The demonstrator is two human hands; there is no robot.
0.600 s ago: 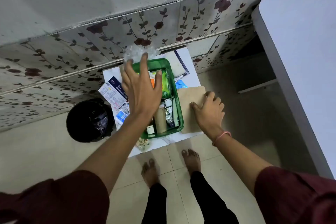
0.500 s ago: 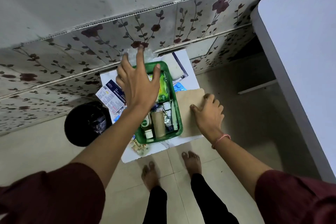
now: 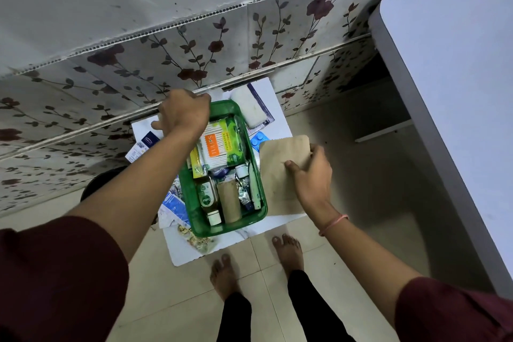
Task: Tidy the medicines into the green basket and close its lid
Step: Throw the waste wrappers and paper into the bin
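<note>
Basket (image 3: 191, 203) between grips; left grip (image 3: 184, 112) seemingly closed.

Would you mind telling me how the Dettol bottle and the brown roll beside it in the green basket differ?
The Dettol bottle is dark amber with a green label and white cap; the brown roll is plain, matte tan. The bottle narrows to a neck; the roll is an even cylinder. Both lie lengthwise, side by side, in the green basket.

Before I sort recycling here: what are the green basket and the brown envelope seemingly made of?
Green basket: likely moulded plastic, glossy, judging by its sheen and rounded rim. Brown envelope: apparently matte kraft paper, flat and thin, its corner pinched under the right hand.
</note>
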